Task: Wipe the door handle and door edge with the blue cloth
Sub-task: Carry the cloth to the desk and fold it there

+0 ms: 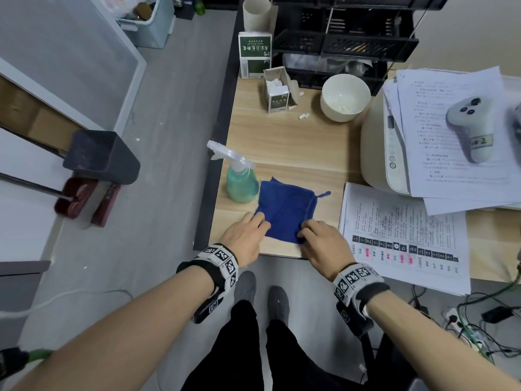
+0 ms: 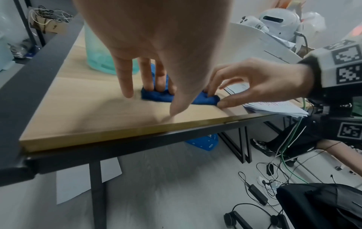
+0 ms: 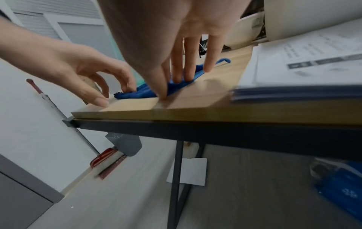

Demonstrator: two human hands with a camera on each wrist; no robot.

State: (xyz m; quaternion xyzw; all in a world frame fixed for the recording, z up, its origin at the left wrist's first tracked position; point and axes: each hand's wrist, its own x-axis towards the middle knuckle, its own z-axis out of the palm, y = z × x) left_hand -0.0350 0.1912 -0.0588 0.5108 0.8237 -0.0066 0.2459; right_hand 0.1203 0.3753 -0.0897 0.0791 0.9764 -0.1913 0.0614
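The blue cloth [image 1: 286, 208] lies flat on the wooden desk [image 1: 284, 136], near its front edge. My left hand [image 1: 260, 221] rests its fingers on the cloth's near left corner [image 2: 154, 96], with the thumb apart on the bare wood. At the near right corner my right hand [image 1: 303, 232] has curled fingers and bunches the cloth [image 3: 141, 93] between fingers and thumb. The left wrist view shows that pinch by the right hand [image 2: 214, 98]. No door handle shows in any view.
A green spray bottle [image 1: 242, 184] stands touching the cloth's left side. Printed papers [image 1: 400, 238] lie just right of the cloth, with a beige appliance [image 1: 377, 153] behind them. A bowl [image 1: 345, 97] and cartons sit farther back. A dustpan [image 1: 101, 156] stands on the floor at left.
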